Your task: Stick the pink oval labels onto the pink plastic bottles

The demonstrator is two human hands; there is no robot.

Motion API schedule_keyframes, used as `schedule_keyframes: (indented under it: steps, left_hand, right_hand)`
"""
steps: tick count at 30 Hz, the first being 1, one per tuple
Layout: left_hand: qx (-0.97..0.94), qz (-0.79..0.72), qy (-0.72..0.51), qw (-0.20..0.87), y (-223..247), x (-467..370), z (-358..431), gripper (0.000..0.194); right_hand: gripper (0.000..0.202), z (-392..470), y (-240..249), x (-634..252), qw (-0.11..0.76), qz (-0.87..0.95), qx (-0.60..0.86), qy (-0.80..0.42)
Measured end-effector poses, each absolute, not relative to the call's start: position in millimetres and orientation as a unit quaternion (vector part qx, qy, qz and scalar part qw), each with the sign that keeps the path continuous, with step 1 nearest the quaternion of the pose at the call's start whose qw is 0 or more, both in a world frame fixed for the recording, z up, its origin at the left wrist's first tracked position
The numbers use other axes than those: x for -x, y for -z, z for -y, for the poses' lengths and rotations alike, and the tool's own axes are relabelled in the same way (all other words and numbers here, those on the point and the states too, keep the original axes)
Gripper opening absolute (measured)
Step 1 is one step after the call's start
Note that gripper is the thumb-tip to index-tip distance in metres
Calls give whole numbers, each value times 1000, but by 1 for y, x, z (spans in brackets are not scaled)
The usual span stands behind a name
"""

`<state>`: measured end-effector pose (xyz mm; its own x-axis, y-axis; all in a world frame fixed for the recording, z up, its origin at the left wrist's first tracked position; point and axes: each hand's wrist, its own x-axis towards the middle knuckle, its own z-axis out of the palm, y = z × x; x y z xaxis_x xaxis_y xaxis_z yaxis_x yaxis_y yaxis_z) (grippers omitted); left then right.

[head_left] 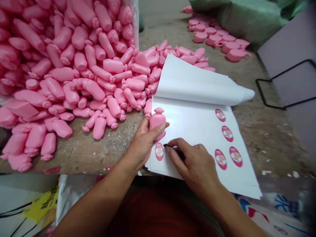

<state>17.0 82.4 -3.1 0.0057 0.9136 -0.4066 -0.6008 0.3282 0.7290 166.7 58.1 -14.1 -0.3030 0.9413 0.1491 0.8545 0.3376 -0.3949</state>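
Observation:
My left hand point(145, 138) is wrapped round a pink bottle point(158, 119), held upright with its narrow neck away from me, over the left edge of a sheet of stickers point(190, 121). In my right hand point(191, 158) is a slim black tool point(179, 152), gripped like a pen; its kind I cannot make out. The tool's tip is beside an oval pink sticker point(159, 151) on the sheet's left side, just below the bottle. Several more oval stickers point(221, 159) sit on the sheet's right side. The top sheet point(197, 82) is folded back at the far end.
A large heap of pink bottles point(98, 75) covers the left of the worktable point(118, 141). Further back right, several pink bottles point(228, 46) stand in rows by a green cover point(237, 19). A black wire frame point(286, 82) stands at the right.

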Motion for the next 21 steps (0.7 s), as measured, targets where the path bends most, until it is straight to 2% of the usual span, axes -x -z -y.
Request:
schedule_keyframes:
  steps: [4, 9, 14, 17, 21]
  left_hand:
    - [-154, -436, -553, 693, 4, -16, -84, 35]
    - [-97, -425, -556, 708, 5, -11, -88, 21]
    - [-63, -428, -554, 711, 1, -9, -88, 17]
    - [-63, -432, -554, 709, -1, -9, -89, 15]
    - [-74, -440, -552, 705, -1, -10, -89, 16]
  right_hand:
    - [20, -58, 14, -167, 189, 790, 562, -159]
    - [26, -53, 12, -170, 208, 794, 545, -172]
    - [37, -44, 2, -172, 125, 811, 542, -180]
    - [42, -35, -8, -176, 125, 801, 502, -302]
    - [33, -34, -19, -184, 234, 676, 455, -531]
